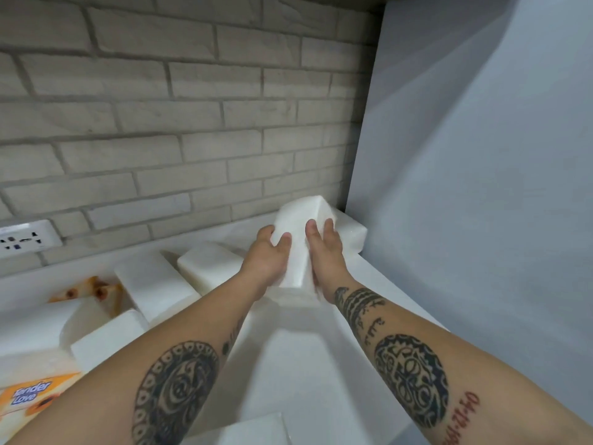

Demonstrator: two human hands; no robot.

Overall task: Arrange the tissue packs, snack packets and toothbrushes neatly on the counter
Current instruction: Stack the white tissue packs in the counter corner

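While your left hand point(268, 252) and right hand point(324, 248) are both clamped around 1 white tissue pack point(300, 239) just right of center frame, you've got it squeezed between the palms, fingers curled over its top face. That pack sits tilted, far end raised toward the brick wall point(179, 101). Just behind it, tucked in the corner by the grey side panel point(481, 155), another white pack point(351, 232) lies flat on the counter point(321, 364). Left of your hands there's a loose jumble of more white packs point(205, 264), some leaning on each other. An orange snack packet point(93, 289) peeks out at mid left, and a pack with an orange label point(30, 396) sits at lower left. Wall socket point(27, 237) at the left edge.
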